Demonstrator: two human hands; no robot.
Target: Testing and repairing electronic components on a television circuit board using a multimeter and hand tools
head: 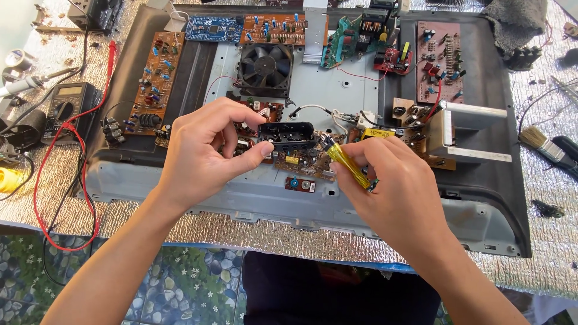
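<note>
Your forearms reach in from the bottom edge over a foil-covered bench (271, 232). Your right hand (394, 192) is closed around a yellow-handled screwdriver (348, 167), its tip hidden against the brown circuit board (304, 161). Your left hand (201, 150) pinches a black plastic connector block (288, 133) on that board, thumb below, fingers curled above. The board sits on the grey metal chassis (337, 90), wires attached, so the job looks midway: the block is not yet free. Beyond lie a black cooling fan (265, 65), more boards, and at far left a multimeter (65, 108) with red leads.
</note>
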